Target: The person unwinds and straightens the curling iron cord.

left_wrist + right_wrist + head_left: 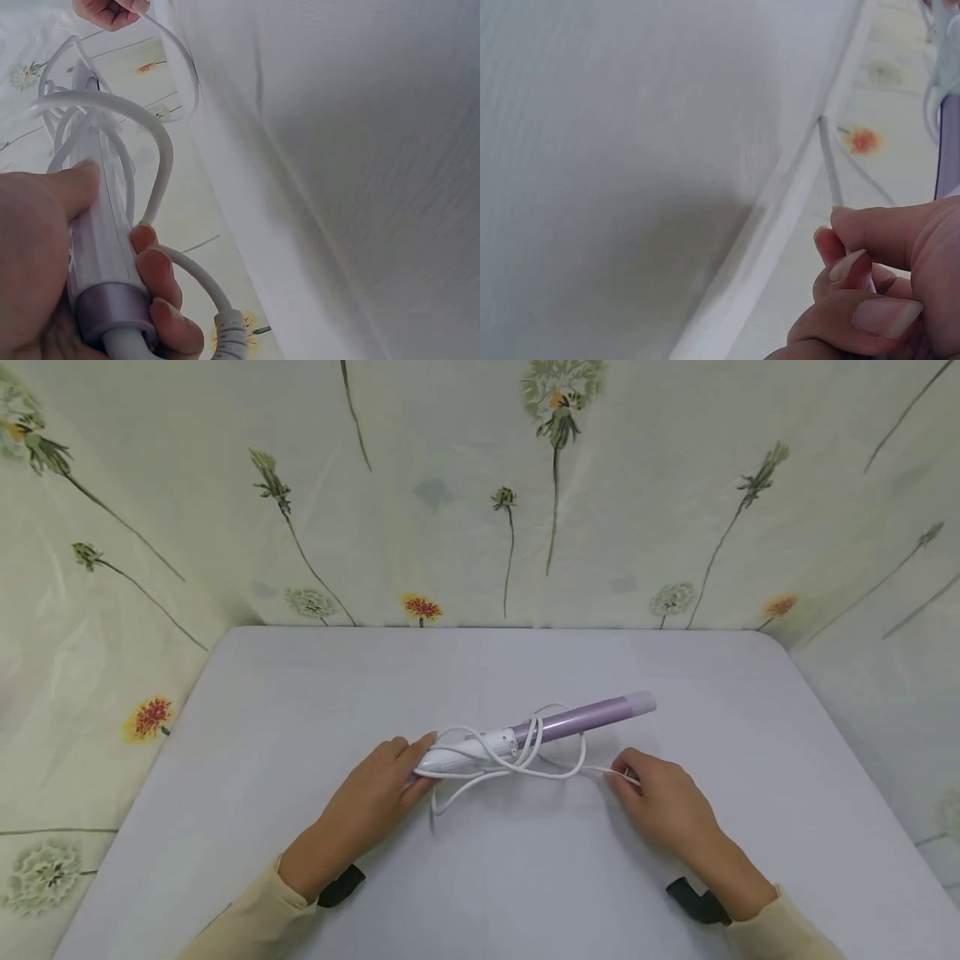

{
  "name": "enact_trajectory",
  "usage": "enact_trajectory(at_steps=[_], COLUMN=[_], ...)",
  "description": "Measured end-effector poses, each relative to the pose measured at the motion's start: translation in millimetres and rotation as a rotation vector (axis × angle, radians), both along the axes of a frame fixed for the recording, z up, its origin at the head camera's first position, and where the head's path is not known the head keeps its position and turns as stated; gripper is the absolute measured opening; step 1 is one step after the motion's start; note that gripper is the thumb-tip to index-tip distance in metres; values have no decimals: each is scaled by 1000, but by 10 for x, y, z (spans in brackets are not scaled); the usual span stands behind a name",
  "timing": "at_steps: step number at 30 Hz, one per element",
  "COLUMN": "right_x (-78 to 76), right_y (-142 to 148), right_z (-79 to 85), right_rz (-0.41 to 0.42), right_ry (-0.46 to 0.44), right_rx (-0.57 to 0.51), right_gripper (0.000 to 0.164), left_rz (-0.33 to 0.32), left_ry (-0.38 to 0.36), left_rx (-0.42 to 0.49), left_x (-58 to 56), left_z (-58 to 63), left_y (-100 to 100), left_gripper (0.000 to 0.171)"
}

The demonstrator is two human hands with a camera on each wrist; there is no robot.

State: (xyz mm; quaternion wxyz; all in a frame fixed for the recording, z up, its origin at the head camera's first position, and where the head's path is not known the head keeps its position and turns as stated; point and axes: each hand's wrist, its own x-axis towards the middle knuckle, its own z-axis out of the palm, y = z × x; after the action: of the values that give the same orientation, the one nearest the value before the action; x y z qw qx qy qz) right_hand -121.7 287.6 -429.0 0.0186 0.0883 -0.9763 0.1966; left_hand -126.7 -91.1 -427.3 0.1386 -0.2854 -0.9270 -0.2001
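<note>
A curling iron point(588, 718) with a white handle and a purple barrel lies slanted above the table, its pale tip towards the right. My left hand point(378, 789) grips the handle end, with thumb and fingers wrapped round it in the left wrist view. Loops of white cord point(161, 142) circle the handle and the base of the barrel. To the right, my right hand point(667, 797) pinches a stretch of the cord point(830, 161) between thumb and fingertips. A ribbed cord sleeve point(230, 334) shows near the left fingers.
A white-covered table point(487, 877) spreads beneath both hands. Behind it and at both sides hangs a pale curtain point(450, 543) printed with dandelions and flowers. Dark bands point(697, 902) sit at the wrists below beige sleeves point(258, 906).
</note>
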Motion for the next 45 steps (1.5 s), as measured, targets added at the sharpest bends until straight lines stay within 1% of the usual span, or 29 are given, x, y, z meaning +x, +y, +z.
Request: enact_trajectory(at_steps=[3,7,10,14,20,28,31,34,36,38,39,40,41,42,43,45], right_x=[2,17,26,-5,-44,-19,-17,-28,-40,-31,-19,-7,4,13,17,13], right_y=[81,197,302,449,660,938,1019,1075,1079,1004,938,852,747,630,508,273], right_z=[30,60,81,98,43,27,19,18,47,107,149,192,244,293,338,418], right_rz=[-40,-93,-131,-173,-226,-292,-293,-265,-233,-206,-185,-159,-124,-76,-11,147], right_ry=[18,41,57,66,33,-75,-98,-120,-148,-145,-113,-60,9,99,198,388], right_rx=[-4,0,13,44,66,124,143,148,153,168,175,175,165,152,131,85], right_gripper=[5,8,11,11,14,20,19,23,33,47,52,56,57,57,55,48], left_rz=[1,2,-2,-4,8,7,-2,-9,-8,3,10,17,23,27,30,26], left_ry=[5,14,28,37,29,36,43,44,34,13,1,-10,-19,-25,-30,-30], left_rx=[12,25,22,20,18,5,12,24,23,18,14,7,1,-1,-3,-1], left_x=[5,7,2,-14,-9,-26,-28,-25,-16,0,11,22,33,42,51,63], left_z=[0,9,22,45,68,58,48,44,46,54,60,64,67,71,74,77], left_y=[-15,-37,-57,-81,-100,-126,-133,-131,-127,-121,-119,-118,-115,-112,-107,-97], left_gripper=[53,54,55,55,55,55,54,52,51,49,49,48,48,47,47,47])
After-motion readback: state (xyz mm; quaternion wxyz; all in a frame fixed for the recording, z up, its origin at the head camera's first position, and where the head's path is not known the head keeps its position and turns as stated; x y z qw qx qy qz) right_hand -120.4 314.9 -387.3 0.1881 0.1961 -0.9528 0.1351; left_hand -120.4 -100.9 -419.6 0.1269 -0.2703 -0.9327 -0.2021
